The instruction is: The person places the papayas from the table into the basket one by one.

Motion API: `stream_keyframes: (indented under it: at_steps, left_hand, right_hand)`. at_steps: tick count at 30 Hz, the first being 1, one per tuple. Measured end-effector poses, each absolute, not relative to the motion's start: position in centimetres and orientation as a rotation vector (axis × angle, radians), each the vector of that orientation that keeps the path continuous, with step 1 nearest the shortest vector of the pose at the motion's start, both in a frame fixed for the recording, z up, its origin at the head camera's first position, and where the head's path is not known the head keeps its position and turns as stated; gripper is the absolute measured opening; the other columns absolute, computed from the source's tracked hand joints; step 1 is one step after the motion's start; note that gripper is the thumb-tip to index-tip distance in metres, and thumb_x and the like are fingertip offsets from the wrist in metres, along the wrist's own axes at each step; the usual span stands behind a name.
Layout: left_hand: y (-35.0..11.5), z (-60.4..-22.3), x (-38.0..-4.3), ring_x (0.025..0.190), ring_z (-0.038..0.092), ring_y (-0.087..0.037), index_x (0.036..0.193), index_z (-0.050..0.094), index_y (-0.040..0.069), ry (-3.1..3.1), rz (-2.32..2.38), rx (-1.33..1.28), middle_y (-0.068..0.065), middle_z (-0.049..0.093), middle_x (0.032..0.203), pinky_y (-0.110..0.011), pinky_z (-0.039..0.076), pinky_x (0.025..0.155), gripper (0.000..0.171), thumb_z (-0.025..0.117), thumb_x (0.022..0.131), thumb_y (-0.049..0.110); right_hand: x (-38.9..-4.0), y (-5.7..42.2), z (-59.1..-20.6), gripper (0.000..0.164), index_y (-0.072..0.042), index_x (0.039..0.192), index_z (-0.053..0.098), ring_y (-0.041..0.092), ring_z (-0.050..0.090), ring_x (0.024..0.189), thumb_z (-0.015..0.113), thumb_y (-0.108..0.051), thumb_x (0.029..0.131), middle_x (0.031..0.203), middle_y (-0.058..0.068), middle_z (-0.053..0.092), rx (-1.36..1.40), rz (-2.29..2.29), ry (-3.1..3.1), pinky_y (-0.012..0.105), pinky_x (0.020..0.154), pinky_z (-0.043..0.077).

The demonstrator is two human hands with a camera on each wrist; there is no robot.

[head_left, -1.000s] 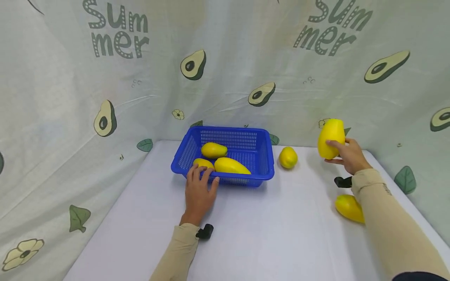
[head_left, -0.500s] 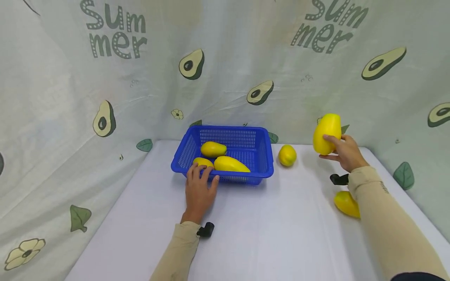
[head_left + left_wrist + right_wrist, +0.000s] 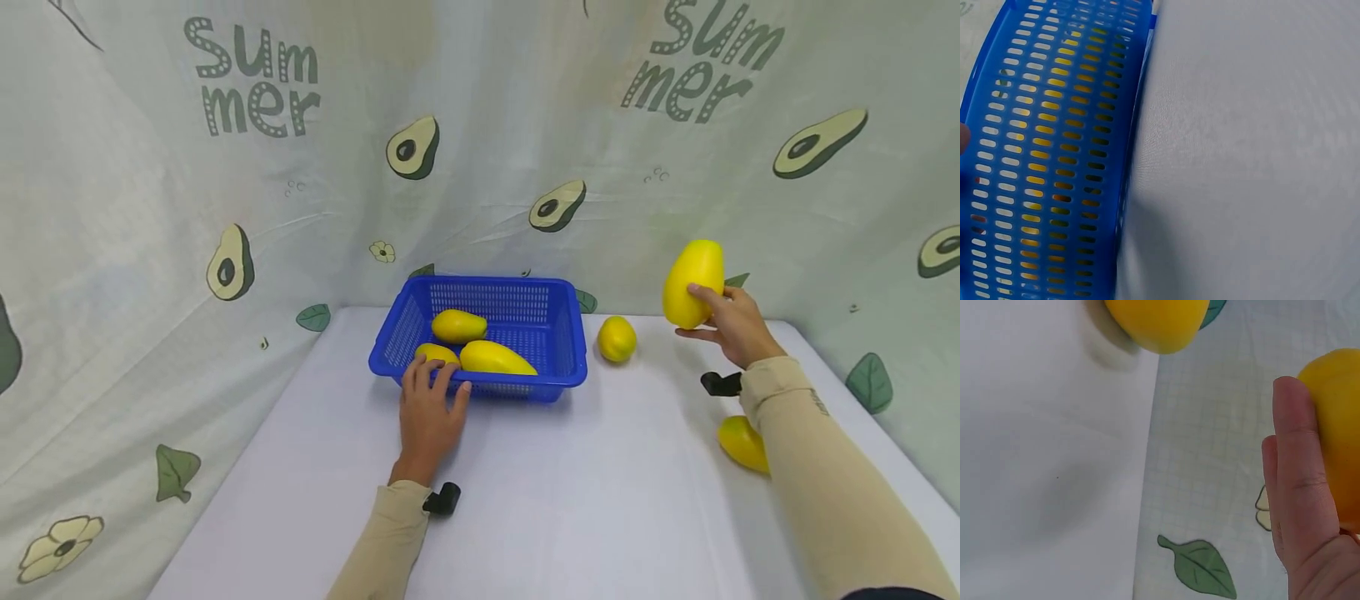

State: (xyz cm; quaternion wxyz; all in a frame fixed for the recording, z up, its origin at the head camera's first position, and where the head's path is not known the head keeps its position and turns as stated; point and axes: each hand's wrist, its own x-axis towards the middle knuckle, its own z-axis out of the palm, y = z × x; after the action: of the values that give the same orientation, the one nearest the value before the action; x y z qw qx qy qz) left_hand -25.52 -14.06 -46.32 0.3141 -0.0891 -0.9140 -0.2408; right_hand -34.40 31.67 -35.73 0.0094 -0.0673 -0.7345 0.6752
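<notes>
My right hand (image 3: 738, 327) holds a large yellow mango (image 3: 694, 283) upright above the back right of the table, thumb on its near side. In the right wrist view the straight fingers (image 3: 1300, 469) lie along the mango (image 3: 1341, 437). My left hand (image 3: 431, 425) grips the near rim of a blue plastic basket (image 3: 480, 284), fingers over the edge and thumb outside. Inside the basket lie three yellow fruits: a mango (image 3: 497, 357) near the front, one fruit (image 3: 459, 326) behind it, and another fruit (image 3: 437, 353) partly hidden by the left fingers.
A yellow fruit (image 3: 617, 339) stands just right of the basket. Another mango (image 3: 742, 443) lies near the right forearm, partly covered by the sleeve. A patterned cloth (image 3: 480, 150) hangs behind the white table (image 3: 585, 483).
The right hand has shifted slightly left with the mango, which now leans a little more. My left hand stays on the basket rim. The head view has tilted slightly.
</notes>
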Motion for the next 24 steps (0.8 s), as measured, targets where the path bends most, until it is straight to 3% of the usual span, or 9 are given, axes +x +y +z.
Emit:
stream_keyframes:
  at_steps: [10,14,24]
  left_hand:
    - [-14.0,-46.1,-25.2,0.144,0.026,-0.03,0.13,0.063,0.014,-2.419,-0.653,-0.237,-0.009,0.05,0.134,-0.054,0.031,0.114,0.038,0.058,0.101,0.038]
    - [-13.9,-46.2,-25.3,0.143,0.026,-0.03,0.129,0.063,0.014,-2.412,-0.658,-0.245,-0.009,0.05,0.134,-0.054,0.031,0.115,0.037,0.058,0.101,0.038]
    - [-14.0,-46.3,-25.5,0.143,0.027,-0.031,0.129,0.063,0.014,-2.415,-0.658,-0.243,-0.009,0.049,0.134,-0.055,0.031,0.114,0.037,0.059,0.101,0.037]
  right_hand:
    - [-34.2,30.7,-34.5,0.094,-0.005,0.154,0.017,0.029,0.05,0.121,0.069,-0.051,0.09,0.131,0.004,0.041,-0.09,2.239,-2.189,0.053,0.092,0.052]
    - [-34.2,30.1,-34.1,0.093,-0.004,0.153,0.019,0.027,0.054,0.117,0.07,-0.05,0.09,0.131,0.006,0.042,-0.057,2.261,-2.176,0.05,0.088,0.055]
    - [-34.5,28.9,-33.3,0.094,-0.003,0.152,0.019,0.033,0.047,0.123,0.07,-0.051,0.089,0.132,0.007,0.042,-0.041,2.272,-2.181,0.044,0.086,0.057]
